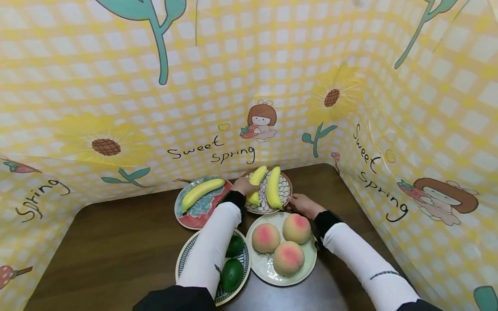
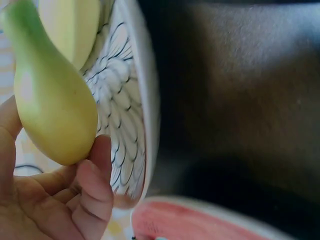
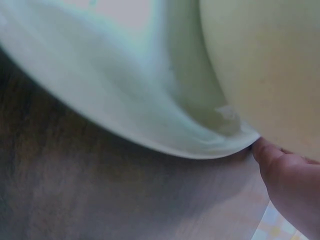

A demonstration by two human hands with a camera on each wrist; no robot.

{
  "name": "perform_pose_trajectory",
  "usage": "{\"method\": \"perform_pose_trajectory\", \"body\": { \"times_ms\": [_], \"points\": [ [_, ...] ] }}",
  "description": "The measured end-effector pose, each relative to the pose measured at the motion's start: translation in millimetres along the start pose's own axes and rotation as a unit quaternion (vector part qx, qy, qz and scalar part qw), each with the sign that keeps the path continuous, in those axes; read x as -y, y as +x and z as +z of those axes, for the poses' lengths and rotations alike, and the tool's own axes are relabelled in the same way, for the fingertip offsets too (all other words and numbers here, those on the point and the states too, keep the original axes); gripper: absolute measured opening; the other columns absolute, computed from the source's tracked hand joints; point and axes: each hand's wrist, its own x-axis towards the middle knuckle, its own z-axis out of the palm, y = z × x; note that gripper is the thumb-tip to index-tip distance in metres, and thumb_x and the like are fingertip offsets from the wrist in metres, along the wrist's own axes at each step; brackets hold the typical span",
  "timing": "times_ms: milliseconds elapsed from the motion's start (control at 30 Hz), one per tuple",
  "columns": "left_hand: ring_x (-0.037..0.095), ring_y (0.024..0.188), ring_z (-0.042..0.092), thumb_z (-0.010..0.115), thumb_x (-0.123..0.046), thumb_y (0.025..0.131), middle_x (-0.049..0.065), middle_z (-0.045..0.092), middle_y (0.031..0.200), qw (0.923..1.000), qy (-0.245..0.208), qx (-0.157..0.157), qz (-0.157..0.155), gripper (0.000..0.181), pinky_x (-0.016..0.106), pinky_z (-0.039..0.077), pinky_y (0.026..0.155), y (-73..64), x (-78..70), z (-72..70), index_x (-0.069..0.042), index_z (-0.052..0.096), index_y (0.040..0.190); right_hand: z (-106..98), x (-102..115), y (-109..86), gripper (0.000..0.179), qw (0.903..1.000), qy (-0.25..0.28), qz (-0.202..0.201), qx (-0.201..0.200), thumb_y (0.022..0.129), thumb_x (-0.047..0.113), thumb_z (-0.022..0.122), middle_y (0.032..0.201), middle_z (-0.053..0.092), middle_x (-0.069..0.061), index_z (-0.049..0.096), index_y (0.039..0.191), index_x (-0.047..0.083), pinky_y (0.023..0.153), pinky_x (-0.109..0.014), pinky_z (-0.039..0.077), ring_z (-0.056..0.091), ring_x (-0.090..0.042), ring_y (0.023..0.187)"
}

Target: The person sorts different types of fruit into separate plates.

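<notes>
My left hand (image 1: 244, 186) grips a yellow banana (image 2: 55, 110) with a greenish end, thumb and fingers around its lower part. This banana is over the left side of a brown-rimmed plate with a petal pattern (image 1: 262, 203). Another banana (image 1: 274, 188) lies on the same plate, to the right of the held one. My right hand (image 1: 306, 205) pinches that plate's right rim; its fingertips are partly hidden. In the right wrist view, the hand (image 3: 290, 185) shows only in part, behind the pale green plate (image 3: 125, 115) and a peach (image 3: 270, 65).
A red and blue plate (image 1: 194, 221) with one banana (image 1: 202, 193) stands at the left. Nearer is the pale green plate with three peaches (image 1: 288, 258). Beside it, a dark-patterned plate (image 1: 181, 259) bears green fruits (image 1: 231, 274), partly under my left arm. Checked cloth (image 1: 218, 108) walls the table.
</notes>
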Motion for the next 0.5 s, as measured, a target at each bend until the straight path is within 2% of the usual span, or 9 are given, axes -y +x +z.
{"method": "perform_pose_trajectory", "body": {
  "times_ms": [100,200,233,267,333,400,433,467,500],
  "points": [
    [0.015,0.071,0.052,0.066,-0.039,0.097,0.016,0.071,0.110,0.9993,0.036,0.002,-0.001,0.050,0.023,0.040,0.064,-1.1,-2.7,4.3,0.003,0.066,0.124,-13.4,-40.7,38.0,0.037,0.9994,0.020,-0.021,0.020,0.106,0.037,0.053,0.099,0.073,-0.010,0.062,0.109,0.002,0.083,-0.031,0.055,0.064,-0.016,0.087],
    [0.019,0.075,0.059,0.069,-0.041,0.092,0.014,0.071,0.104,0.9989,0.046,0.010,0.004,0.047,0.028,0.048,0.071,3.4,-1.7,7.6,0.001,0.067,0.114,-18.5,-61.5,60.2,0.038,0.9996,0.020,-0.014,0.014,0.106,0.038,0.054,0.103,0.073,-0.013,0.061,0.112,0.001,0.087,-0.034,0.056,0.066,-0.020,0.091],
    [0.020,0.081,0.063,0.071,-0.044,0.091,0.014,0.071,0.107,0.9992,0.038,0.011,0.010,0.052,0.030,0.051,0.075,2.4,-1.9,7.5,0.000,0.067,0.116,-17.2,-61.0,60.7,0.040,0.9999,0.011,-0.001,0.002,0.108,0.036,0.051,0.107,0.072,-0.016,0.060,0.117,-0.001,0.091,-0.038,0.055,0.066,-0.022,0.094],
    [0.021,0.085,0.064,0.072,-0.049,0.089,0.013,0.071,0.108,0.9991,0.036,0.009,0.019,0.056,0.032,0.052,0.078,5.7,-0.3,9.9,0.000,0.066,0.117,-20.8,-67.4,66.1,0.040,0.9999,0.012,-0.008,0.008,0.107,0.038,0.051,0.105,0.072,-0.015,0.060,0.116,0.000,0.088,-0.035,0.056,0.066,-0.021,0.093],
    [0.023,0.086,0.065,0.072,-0.059,0.085,0.014,0.071,0.106,0.9982,0.039,0.009,0.044,0.065,0.035,0.053,0.077,38.9,16.0,28.5,-0.001,0.067,0.114,-22.1,-68.3,67.8,0.041,1.0000,0.002,0.009,-0.002,0.108,0.038,0.049,0.108,0.072,-0.015,0.059,0.118,0.000,0.091,-0.036,0.056,0.067,-0.022,0.096],
    [0.025,0.089,0.065,0.069,-0.066,0.084,0.016,0.071,0.108,0.9959,0.058,-0.004,0.069,0.071,0.036,0.053,0.080,70.6,30.4,49.5,-0.001,0.067,0.114,-30.1,-79.1,73.7,0.043,0.9999,0.007,-0.009,0.010,0.106,0.044,0.051,0.103,0.073,-0.011,0.061,0.114,0.003,0.084,-0.031,0.057,0.068,-0.019,0.092],
    [0.027,0.090,0.066,0.069,-0.066,0.084,0.017,0.071,0.109,0.9954,0.057,0.004,0.077,0.072,0.037,0.054,0.081,90.3,38.9,60.3,-0.001,0.067,0.113,-28.8,-73.4,67.7,0.043,1.0000,0.004,-0.001,0.006,0.107,0.043,0.050,0.105,0.073,-0.012,0.061,0.116,0.002,0.087,-0.033,0.057,0.068,-0.020,0.094],
    [0.027,0.089,0.066,0.068,-0.066,0.084,0.017,0.071,0.108,0.9947,0.063,0.011,0.081,0.070,0.038,0.054,0.081,112.1,48.8,72.6,-0.001,0.068,0.111,-33.3,-76.5,67.3,0.042,0.9995,0.014,-0.019,0.019,0.105,0.045,0.053,0.101,0.073,-0.009,0.062,0.112,0.005,0.083,-0.030,0.056,0.068,-0.017,0.090],
    [0.028,0.091,0.066,0.067,-0.064,0.086,0.017,0.071,0.109,0.9946,0.062,0.019,0.081,0.067,0.039,0.055,0.083,129.3,58.3,80.4,-0.002,0.068,0.110,-28.7,-65.4,58.8,0.041,0.9997,0.011,-0.016,0.015,0.106,0.043,0.052,0.101,0.073,-0.009,0.062,0.112,0.004,0.084,-0.031,0.056,0.067,-0.017,0.090]
  ]
}}
